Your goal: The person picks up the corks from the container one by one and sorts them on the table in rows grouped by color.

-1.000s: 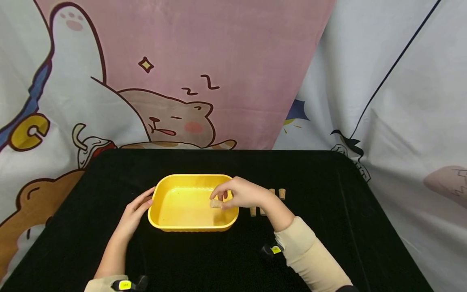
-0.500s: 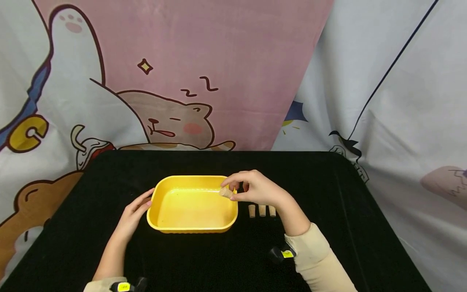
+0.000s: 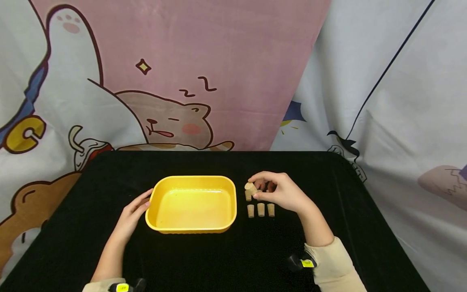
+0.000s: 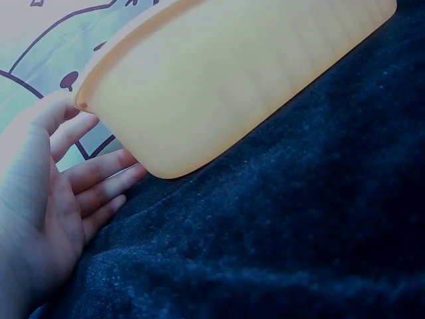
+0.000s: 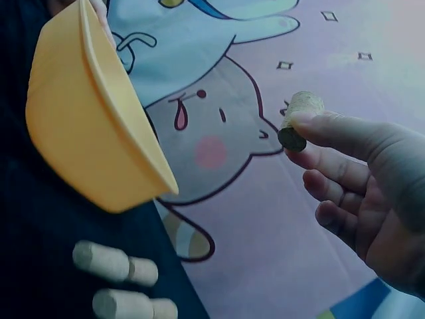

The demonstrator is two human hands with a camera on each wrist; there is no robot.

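Note:
A yellow plastic basin (image 3: pixel 191 205) stands on the black cloth, and nothing shows inside it. My left hand (image 3: pixel 132 214) rests against its left end; in the left wrist view the extended fingers (image 4: pixel 99 193) touch the outer wall and rim. Between thumb and fingertips my right hand (image 3: pixel 282 190) pinches a tapered cork stopper (image 5: pixel 304 113), held above the table to the right of the basin. Below that hand are more corks: a front row with a left cork (image 3: pixel 250 211), a middle cork (image 3: pixel 260 209) and a right cork (image 3: pixel 271 210). Behind it, a back-row cork (image 3: pixel 248 196) shows; its neighbours are mostly hidden.
Black cloth (image 3: pixel 204 259) covers the table in front of the basin and around it. A printed curtain (image 3: pixel 233 61) with cartoon animals hangs behind the table's far edge. Small black devices with yellow labels sit at both wrists.
My right hand has carried the cork from over the basin to the right, above the back row of corks. The front row now shows fully. The left hand stays at the basin.

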